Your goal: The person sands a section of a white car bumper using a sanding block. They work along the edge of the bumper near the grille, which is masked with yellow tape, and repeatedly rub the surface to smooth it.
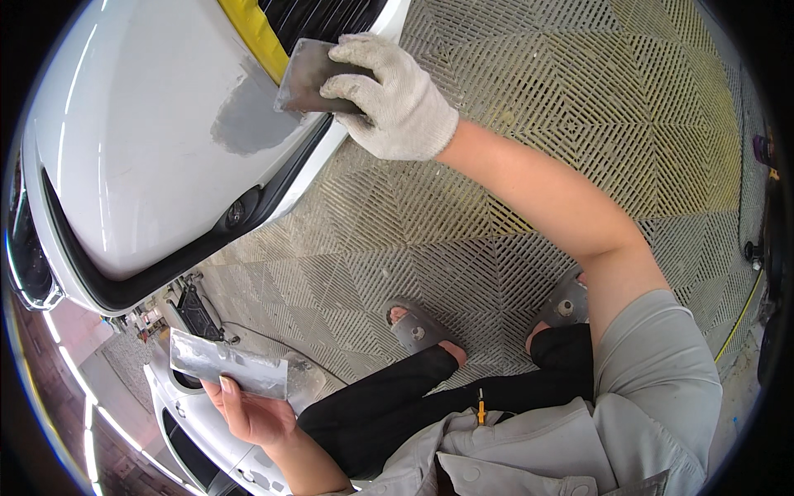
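Note:
My right hand (pixel 397 99), in a white knit glove, grips a dark, translucent-edged spreader (pixel 304 71). Its lower edge lies at or just over a grey filler patch (pixel 254 118) on the white car bumper (pixel 149 142); whether it touches the surface cannot be made out. Yellow masking material (pixel 255 31) borders the panel above the patch, beside a dark grille (pixel 325 18). Lower left, my bare left hand (pixel 257 412) holds a flat rectangular metal plate (pixel 229 363) smeared with grey material, thumb on its near edge.
A round lamp (pixel 237 212) sits in the bumper's black trim. Beyond the plate are a low black wheeled frame (pixel 197 310), a dark cable on the floor and a second white car (pixel 214 434) with grey patches. Slatted floor tiles (pixel 558 124) lie under my slippered feet.

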`<state>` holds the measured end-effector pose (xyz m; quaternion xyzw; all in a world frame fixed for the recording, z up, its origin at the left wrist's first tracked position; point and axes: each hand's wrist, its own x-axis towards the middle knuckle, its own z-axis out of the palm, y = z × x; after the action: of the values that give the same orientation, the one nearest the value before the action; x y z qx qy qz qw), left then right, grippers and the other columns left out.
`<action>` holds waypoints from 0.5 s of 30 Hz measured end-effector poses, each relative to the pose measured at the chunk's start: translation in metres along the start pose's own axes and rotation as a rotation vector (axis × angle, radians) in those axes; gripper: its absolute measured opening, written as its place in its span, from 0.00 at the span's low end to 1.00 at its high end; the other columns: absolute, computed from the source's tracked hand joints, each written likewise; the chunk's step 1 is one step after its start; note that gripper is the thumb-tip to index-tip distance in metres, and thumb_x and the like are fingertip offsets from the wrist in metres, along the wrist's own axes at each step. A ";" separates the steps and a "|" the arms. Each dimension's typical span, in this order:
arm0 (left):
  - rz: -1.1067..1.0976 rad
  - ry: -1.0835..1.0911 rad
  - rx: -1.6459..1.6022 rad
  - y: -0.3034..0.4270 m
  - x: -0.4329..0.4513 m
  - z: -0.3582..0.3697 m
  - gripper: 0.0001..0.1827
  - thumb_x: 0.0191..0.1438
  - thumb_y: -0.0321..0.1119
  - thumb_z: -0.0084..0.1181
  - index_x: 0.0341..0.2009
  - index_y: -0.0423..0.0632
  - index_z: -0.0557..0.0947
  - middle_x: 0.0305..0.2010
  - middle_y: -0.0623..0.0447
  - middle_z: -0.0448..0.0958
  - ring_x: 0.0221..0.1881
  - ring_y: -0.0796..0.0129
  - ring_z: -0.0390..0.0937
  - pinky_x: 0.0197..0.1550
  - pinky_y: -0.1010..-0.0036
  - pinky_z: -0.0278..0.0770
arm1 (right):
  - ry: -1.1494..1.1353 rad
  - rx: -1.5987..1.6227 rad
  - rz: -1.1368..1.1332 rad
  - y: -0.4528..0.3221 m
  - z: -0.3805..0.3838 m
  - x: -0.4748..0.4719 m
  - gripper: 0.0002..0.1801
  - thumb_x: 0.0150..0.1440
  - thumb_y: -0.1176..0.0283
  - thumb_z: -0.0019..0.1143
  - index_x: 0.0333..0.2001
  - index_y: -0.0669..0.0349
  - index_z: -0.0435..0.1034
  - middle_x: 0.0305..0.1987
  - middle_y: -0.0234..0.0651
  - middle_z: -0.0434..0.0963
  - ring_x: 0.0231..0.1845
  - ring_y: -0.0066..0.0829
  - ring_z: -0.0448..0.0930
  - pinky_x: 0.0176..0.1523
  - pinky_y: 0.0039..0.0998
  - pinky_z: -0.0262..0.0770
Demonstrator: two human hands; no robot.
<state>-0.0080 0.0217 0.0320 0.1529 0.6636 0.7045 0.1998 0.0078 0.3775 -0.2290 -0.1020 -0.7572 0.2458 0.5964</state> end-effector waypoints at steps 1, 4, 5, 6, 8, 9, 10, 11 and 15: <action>0.005 0.002 0.002 0.000 0.000 0.000 0.29 0.68 0.24 0.48 0.73 0.37 0.67 0.66 0.39 0.78 0.66 0.54 0.78 0.70 0.55 0.75 | 0.006 0.009 -0.006 0.000 0.001 -0.002 0.28 0.41 0.74 0.79 0.47 0.53 0.76 0.63 0.45 0.73 0.65 0.52 0.78 0.63 0.48 0.83; 0.002 -0.003 0.001 0.000 0.001 0.001 0.29 0.67 0.24 0.47 0.73 0.37 0.66 0.66 0.39 0.78 0.66 0.53 0.78 0.71 0.55 0.75 | -0.052 0.000 0.000 -0.001 0.001 -0.009 0.25 0.40 0.75 0.79 0.45 0.53 0.78 0.61 0.44 0.73 0.65 0.52 0.78 0.65 0.50 0.82; -0.004 -0.001 -0.001 0.000 0.001 0.001 0.29 0.67 0.24 0.48 0.73 0.37 0.66 0.66 0.38 0.78 0.66 0.53 0.78 0.71 0.55 0.75 | -0.055 0.014 -0.005 0.000 0.001 -0.011 0.25 0.40 0.75 0.79 0.44 0.54 0.78 0.61 0.44 0.74 0.65 0.51 0.78 0.66 0.51 0.81; -0.005 -0.003 0.000 0.000 0.001 0.000 0.29 0.67 0.24 0.48 0.73 0.36 0.66 0.67 0.38 0.77 0.66 0.53 0.78 0.71 0.55 0.75 | -0.060 0.019 -0.015 0.000 0.001 -0.012 0.24 0.40 0.75 0.79 0.43 0.54 0.78 0.60 0.44 0.74 0.65 0.51 0.78 0.66 0.52 0.81; -0.006 -0.002 0.002 0.000 0.001 0.000 0.29 0.67 0.24 0.48 0.73 0.36 0.66 0.67 0.38 0.77 0.66 0.53 0.78 0.71 0.55 0.75 | -0.070 0.023 -0.033 0.002 0.002 -0.014 0.22 0.40 0.75 0.78 0.42 0.54 0.79 0.59 0.44 0.75 0.64 0.51 0.78 0.67 0.53 0.80; -0.005 0.000 0.005 0.000 0.001 -0.001 0.29 0.67 0.24 0.48 0.73 0.36 0.66 0.67 0.38 0.77 0.66 0.53 0.78 0.71 0.55 0.75 | -0.075 0.022 -0.041 0.002 0.002 -0.015 0.21 0.40 0.76 0.77 0.41 0.54 0.79 0.58 0.44 0.75 0.64 0.52 0.78 0.68 0.53 0.80; 0.002 -0.016 0.003 0.000 0.001 -0.001 0.30 0.67 0.24 0.48 0.73 0.36 0.66 0.67 0.38 0.77 0.67 0.53 0.78 0.71 0.55 0.75 | -0.079 0.020 -0.057 0.003 0.002 -0.015 0.20 0.41 0.76 0.77 0.41 0.55 0.79 0.58 0.44 0.75 0.64 0.52 0.78 0.68 0.53 0.79; -0.003 0.009 0.012 0.000 0.001 -0.001 0.29 0.67 0.24 0.48 0.73 0.36 0.66 0.67 0.38 0.77 0.66 0.53 0.78 0.71 0.55 0.75 | -0.081 0.018 -0.055 0.004 0.003 -0.016 0.20 0.41 0.76 0.76 0.40 0.55 0.79 0.57 0.44 0.76 0.64 0.52 0.78 0.68 0.54 0.80; -0.009 0.027 0.029 0.000 0.000 0.001 0.29 0.67 0.25 0.49 0.72 0.36 0.68 0.65 0.39 0.78 0.65 0.54 0.79 0.70 0.57 0.76 | -0.111 0.005 -0.068 0.004 0.001 -0.017 0.18 0.43 0.78 0.73 0.40 0.54 0.79 0.57 0.43 0.76 0.62 0.52 0.79 0.68 0.53 0.80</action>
<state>-0.0079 0.0229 0.0321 0.1432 0.6772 0.6958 0.1918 0.0108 0.3730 -0.2454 -0.0609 -0.7914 0.2328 0.5619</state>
